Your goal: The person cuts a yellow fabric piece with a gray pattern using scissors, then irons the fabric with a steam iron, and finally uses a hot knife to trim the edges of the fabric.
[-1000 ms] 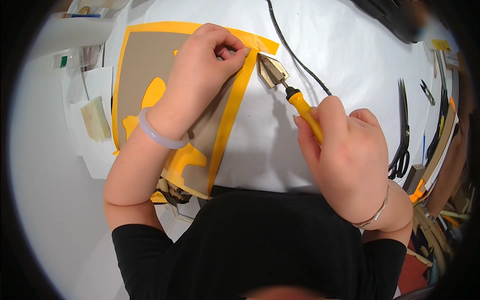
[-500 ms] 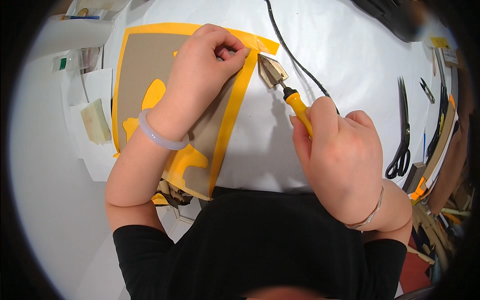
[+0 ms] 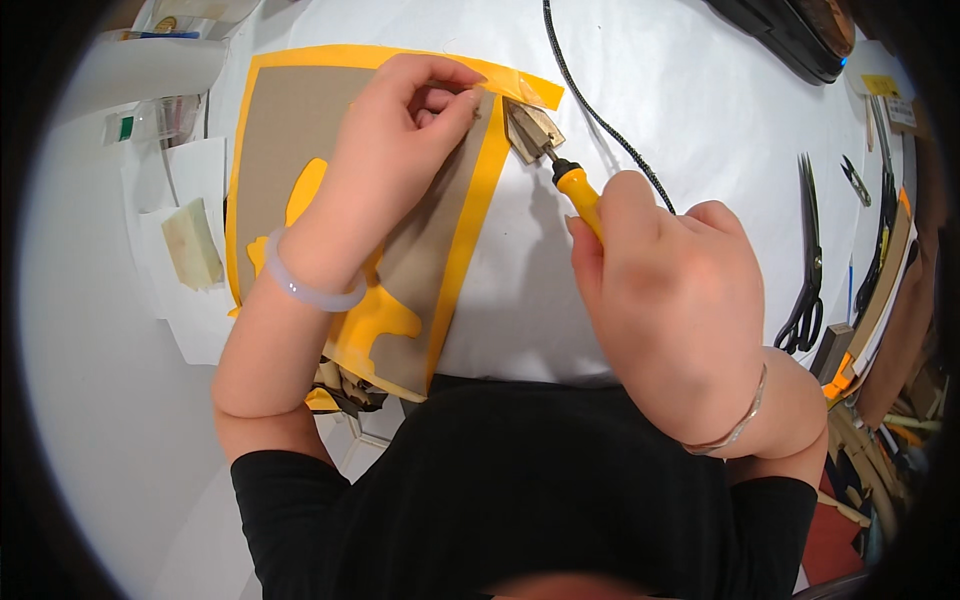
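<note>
My right hand (image 3: 675, 285) grips the yellow handle of a small hand iron (image 3: 537, 132). Its wedge-shaped metal head rests at the upper right corner of a grey-brown panel (image 3: 320, 110), against the yellow border strip (image 3: 470, 225). At that corner, the end of the top strip sticks out past the panel's side. My left hand (image 3: 425, 110) lies over the panel's upper part, thumb and forefinger closed near the corner; what they pinch is too small to make out. Yellow cut-out shapes (image 3: 380, 318) sit on the panel, partly covered by my left forearm.
A braided black cord (image 3: 600, 115) runs across the white table covering (image 3: 540, 300) beyond my right hand. Black scissors (image 3: 808, 260) and small snips (image 3: 855, 182) lie to the right. A dark device (image 3: 800, 40) stands at the upper right; a pale block (image 3: 192, 245) is at the left.
The iron has moved slightly left, its head now closer in at the panel's corner. My left hand has shifted a little left, its fingertips off the right border strip.
</note>
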`<act>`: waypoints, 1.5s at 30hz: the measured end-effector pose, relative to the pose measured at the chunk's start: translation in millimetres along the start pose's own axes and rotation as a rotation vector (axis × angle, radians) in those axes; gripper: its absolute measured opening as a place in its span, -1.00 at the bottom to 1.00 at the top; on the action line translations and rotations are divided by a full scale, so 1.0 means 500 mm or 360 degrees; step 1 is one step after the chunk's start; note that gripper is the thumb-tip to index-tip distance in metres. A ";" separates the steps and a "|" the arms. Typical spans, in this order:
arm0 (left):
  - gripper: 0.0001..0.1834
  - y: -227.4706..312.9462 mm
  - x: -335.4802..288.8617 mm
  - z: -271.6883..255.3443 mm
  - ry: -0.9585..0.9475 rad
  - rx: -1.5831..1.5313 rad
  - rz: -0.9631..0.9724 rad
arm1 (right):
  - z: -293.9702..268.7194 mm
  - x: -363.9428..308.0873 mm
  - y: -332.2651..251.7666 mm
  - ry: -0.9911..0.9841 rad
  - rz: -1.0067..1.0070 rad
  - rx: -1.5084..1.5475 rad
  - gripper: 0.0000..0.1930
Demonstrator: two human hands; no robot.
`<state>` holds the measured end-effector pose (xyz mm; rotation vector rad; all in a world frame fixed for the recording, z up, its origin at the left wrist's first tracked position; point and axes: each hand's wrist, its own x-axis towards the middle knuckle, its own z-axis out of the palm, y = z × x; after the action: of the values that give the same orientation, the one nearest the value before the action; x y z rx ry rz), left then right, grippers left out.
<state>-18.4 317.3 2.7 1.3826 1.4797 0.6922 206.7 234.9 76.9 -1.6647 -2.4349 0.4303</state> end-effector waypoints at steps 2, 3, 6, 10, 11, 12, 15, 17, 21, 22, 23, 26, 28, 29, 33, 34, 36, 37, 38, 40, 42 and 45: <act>-0.80 -0.009 -0.020 -0.010 0.0049 0.0109 0.0134 | -0.015 -0.008 0.000 -0.0014 0.0062 0.0060 -0.73; -0.78 -0.010 -0.034 -0.012 0.0077 0.0161 0.0199 | -0.028 -0.016 0.000 0.0000 0.0069 0.0052 -0.74; -0.80 0.028 -0.078 -0.015 0.0076 0.0649 0.0263 | -0.062 -0.039 0.005 0.0028 0.0087 0.0019 -0.75; -0.75 0.045 -0.096 -0.011 -0.0111 0.0482 -0.0103 | -0.073 -0.056 0.019 -0.0003 0.0059 -0.0036 -0.74; -0.73 0.045 -0.094 -0.010 -0.0105 0.0476 -0.0135 | -0.066 -0.056 0.023 -0.0016 0.0031 -0.0051 -0.74; -0.71 0.046 -0.090 -0.007 -0.0103 0.0474 -0.0162 | -0.057 -0.059 0.027 -0.0023 0.0010 -0.0065 -0.74; -0.74 0.058 -0.074 -0.008 -0.0208 0.0540 -0.0257 | -0.030 -0.064 0.037 -0.0012 -0.0025 -0.0075 -0.73; -0.72 0.048 -0.060 -0.005 -0.0207 0.0585 -0.0269 | -0.022 -0.066 0.038 0.0013 -0.0027 -0.0065 -0.74; -0.73 0.024 -0.050 -0.003 -0.0156 0.0579 -0.0201 | -0.011 -0.070 0.044 0.0038 -0.0038 -0.0064 -0.73; -0.74 0.022 -0.050 -0.001 -0.0143 0.0554 -0.0202 | -0.009 -0.072 0.045 0.0047 -0.0041 -0.0050 -0.73; -0.75 0.021 -0.050 0.001 -0.0130 0.0529 -0.0203 | -0.008 -0.073 0.045 0.0056 -0.0043 -0.0036 -0.73; -0.78 0.011 -0.052 0.005 -0.0098 0.0454 -0.0126 | -0.005 -0.073 0.045 0.0070 -0.0051 0.0003 -0.73; -0.79 0.009 -0.054 0.006 -0.0092 0.0453 -0.0064 | -0.004 -0.073 0.047 0.0073 -0.0056 0.0020 -0.73; -0.80 0.010 -0.054 0.006 -0.0095 0.0477 -0.0041 | -0.004 -0.073 0.048 0.0075 -0.0056 0.0024 -0.73; -0.80 0.005 -0.053 0.004 -0.0106 0.0437 -0.0065 | -0.002 -0.071 0.050 0.0082 -0.0071 0.0040 -0.73; -0.80 0.002 -0.051 0.003 -0.0113 0.0420 -0.0070 | -0.002 -0.070 0.050 0.0091 -0.0076 0.0051 -0.73; -0.80 -0.002 -0.049 0.002 -0.0126 0.0385 -0.0080 | -0.001 -0.067 0.048 0.0110 -0.0086 0.0074 -0.73; -0.79 -0.002 -0.049 0.001 -0.0128 0.0391 -0.0072 | 0.000 -0.066 0.048 0.0115 -0.0086 0.0068 -0.73; -0.79 -0.002 -0.049 0.001 -0.0129 0.0398 -0.0065 | 0.002 -0.065 0.048 0.0120 -0.0086 0.0061 -0.73; -0.77 0.005 -0.052 0.001 -0.0110 0.0424 -0.0077 | 0.006 -0.064 0.048 0.0132 -0.0092 0.0061 -0.72; -0.74 0.020 -0.056 0.007 -0.0078 0.0460 -0.0110 | 0.008 -0.064 0.048 0.0144 -0.0091 0.0066 -0.72; -0.71 0.028 -0.050 0.010 -0.0092 0.0511 -0.0117 | 0.010 -0.063 0.047 0.0158 -0.0094 0.0056 -0.72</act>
<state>-10.6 294.8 19.7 1.5643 1.6372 0.3755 237.5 212.9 65.7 -1.5572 -2.3839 0.3710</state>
